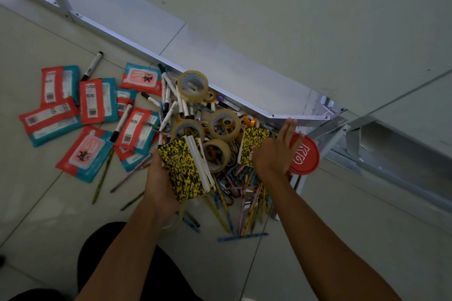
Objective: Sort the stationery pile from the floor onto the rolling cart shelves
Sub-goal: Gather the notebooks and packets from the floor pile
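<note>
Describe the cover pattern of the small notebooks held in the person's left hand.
The stack of small notebooks has a yellow-and-black speckled cover, seen in the head view.

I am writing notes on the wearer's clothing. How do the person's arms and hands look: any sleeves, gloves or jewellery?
Both forearms are bare up to the frame edge, with no sleeves in view. The left hand and right hand wear no gloves, and no rings, watch or bracelet show. Dark clothing covers the leg below.

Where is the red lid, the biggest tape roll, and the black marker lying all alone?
red lid (305,157), head view, on its flat top by the white lettering
biggest tape roll (181,83), head view, on its tan outer band
black marker (92,66), head view, mid-barrel
</note>
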